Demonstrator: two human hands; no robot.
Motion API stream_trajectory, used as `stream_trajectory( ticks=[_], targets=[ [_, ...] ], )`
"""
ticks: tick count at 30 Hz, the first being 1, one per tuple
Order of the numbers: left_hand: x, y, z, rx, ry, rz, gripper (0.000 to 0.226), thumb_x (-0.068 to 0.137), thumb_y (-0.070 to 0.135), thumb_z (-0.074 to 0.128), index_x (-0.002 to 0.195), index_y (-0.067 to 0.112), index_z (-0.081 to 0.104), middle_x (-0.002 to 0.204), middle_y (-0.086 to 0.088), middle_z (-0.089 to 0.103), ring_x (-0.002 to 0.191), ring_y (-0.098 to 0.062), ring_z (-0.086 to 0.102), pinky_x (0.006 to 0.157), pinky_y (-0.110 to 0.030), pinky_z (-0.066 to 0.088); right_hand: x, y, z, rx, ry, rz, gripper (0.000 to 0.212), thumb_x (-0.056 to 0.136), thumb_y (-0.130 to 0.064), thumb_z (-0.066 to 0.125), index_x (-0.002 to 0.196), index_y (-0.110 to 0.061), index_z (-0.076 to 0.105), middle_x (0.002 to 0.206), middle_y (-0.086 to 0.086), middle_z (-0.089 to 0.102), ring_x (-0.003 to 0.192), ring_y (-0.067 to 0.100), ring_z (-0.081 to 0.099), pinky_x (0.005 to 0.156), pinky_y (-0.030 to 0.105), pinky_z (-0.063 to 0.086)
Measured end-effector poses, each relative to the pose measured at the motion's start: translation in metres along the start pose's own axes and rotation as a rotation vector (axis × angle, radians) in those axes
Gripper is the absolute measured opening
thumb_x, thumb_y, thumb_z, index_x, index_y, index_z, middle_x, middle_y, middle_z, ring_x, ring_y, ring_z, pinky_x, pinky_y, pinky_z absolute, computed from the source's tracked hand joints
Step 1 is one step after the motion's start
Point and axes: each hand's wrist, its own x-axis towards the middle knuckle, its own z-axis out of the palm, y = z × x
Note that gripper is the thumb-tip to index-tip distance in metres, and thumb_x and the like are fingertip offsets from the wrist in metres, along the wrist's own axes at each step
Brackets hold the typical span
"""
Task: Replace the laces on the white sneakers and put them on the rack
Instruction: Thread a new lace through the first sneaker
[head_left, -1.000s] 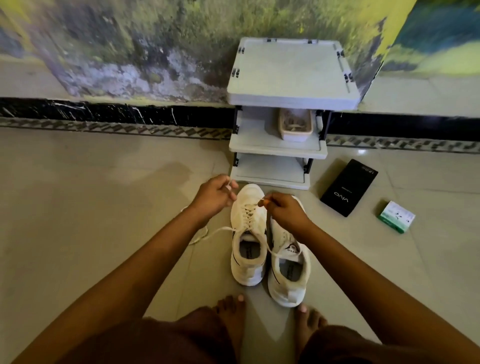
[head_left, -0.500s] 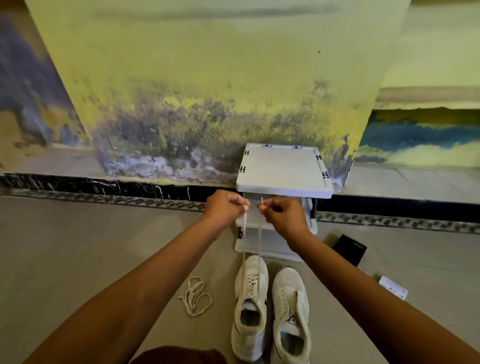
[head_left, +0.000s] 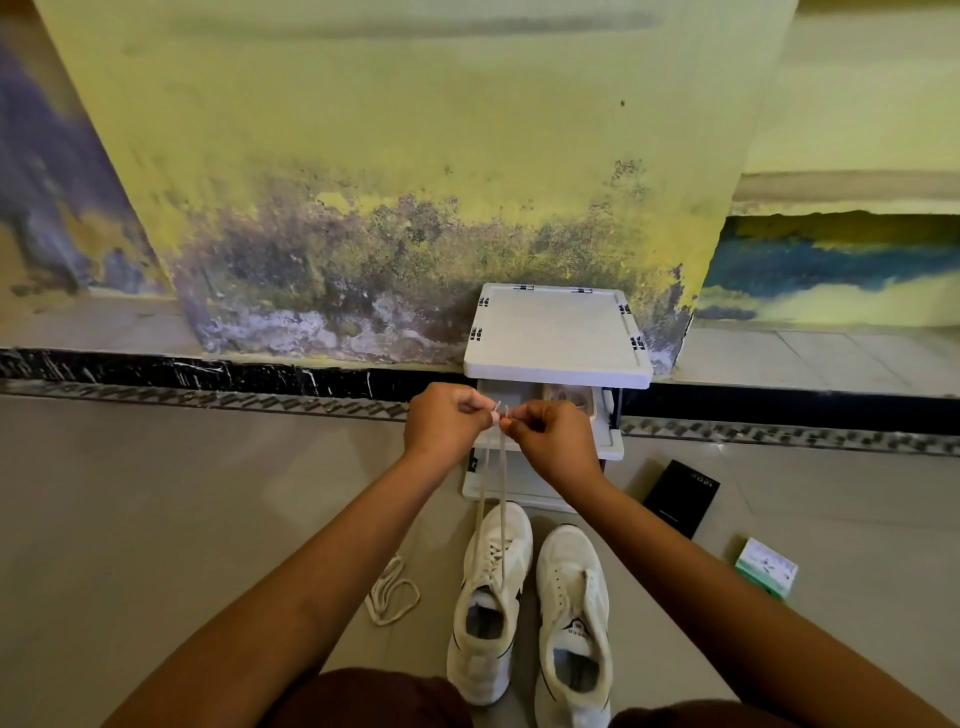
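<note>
Two white sneakers stand side by side on the floor, the left sneaker (head_left: 491, 603) partly laced, the right sneaker (head_left: 574, 618) without a lace. A white lace (head_left: 493, 488) runs taut from the left sneaker's eyelets up to both hands. My left hand (head_left: 447, 421) pinches one lace end and my right hand (head_left: 550, 434) pinches the other, tips held close together high above the shoe. A loose lace (head_left: 392, 592) lies coiled on the floor left of the sneakers. The white rack (head_left: 558, 338) stands against the wall behind my hands.
A black phone box (head_left: 680, 496) and a small green-and-white box (head_left: 768, 566) lie on the floor to the right. A small tray (head_left: 569, 397) sits on the rack's middle shelf. A stained wall and a black skirting band run behind.
Both hands rose from the sneaker's toe to high above it, drawing the lace ends taut, then came closer together. The camera tilted up toward the wall.
</note>
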Motion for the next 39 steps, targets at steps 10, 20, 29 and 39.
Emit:
stream_trajectory(
  ticks=[10, 20, 29, 39],
  targets=[
    [-0.001, -0.001, -0.001, -0.189, -0.056, -0.039, 0.013, 0.082, 0.007, 0.068, 0.077, 0.019, 0.068, 0.084, -0.006, 0.070, 0.077, -0.014, 0.066, 0.069, -0.025, 0.050, 0.010, -0.005, -0.002, -0.110, 0.016, -0.064, 0.015, 0.085, -0.018, 0.068, 0.089, -0.005, 0.075, 0.079, 0.012, 0.072, 0.068, 0.019, 0.063, 0.065, 0.027, 0.049],
    [0.000, 0.002, 0.004, -0.404, -0.063, -0.143, 0.006, 0.087, 0.003, 0.063, 0.084, 0.009, 0.065, 0.080, -0.006, 0.067, 0.069, -0.014, 0.065, 0.063, -0.020, 0.057, 0.019, -0.004, -0.009, -0.040, -0.047, -0.052, 0.013, 0.085, -0.018, 0.068, 0.088, -0.006, 0.072, 0.078, 0.008, 0.069, 0.075, 0.021, 0.064, 0.072, 0.033, 0.049],
    [-0.002, -0.026, 0.011, -0.238, -0.153, -0.128, 0.014, 0.090, 0.000, 0.054, 0.084, 0.013, 0.058, 0.093, -0.014, 0.062, 0.083, -0.021, 0.061, 0.072, -0.031, 0.053, -0.007, 0.021, 0.003, 0.373, -0.303, 0.263, 0.014, 0.096, -0.007, 0.049, 0.085, -0.008, 0.057, 0.071, 0.008, 0.060, 0.062, 0.012, 0.057, 0.059, 0.015, 0.051],
    [-0.008, -0.062, 0.029, -0.369, -0.208, -0.290, 0.016, 0.088, -0.006, 0.055, 0.086, 0.008, 0.062, 0.076, -0.008, 0.063, 0.065, -0.014, 0.063, 0.066, -0.022, 0.054, -0.014, 0.044, 0.021, 0.440, -0.277, 0.468, 0.024, 0.086, -0.007, 0.065, 0.103, -0.014, 0.048, 0.078, 0.005, 0.064, 0.064, 0.011, 0.057, 0.056, 0.018, 0.048]
  ],
)
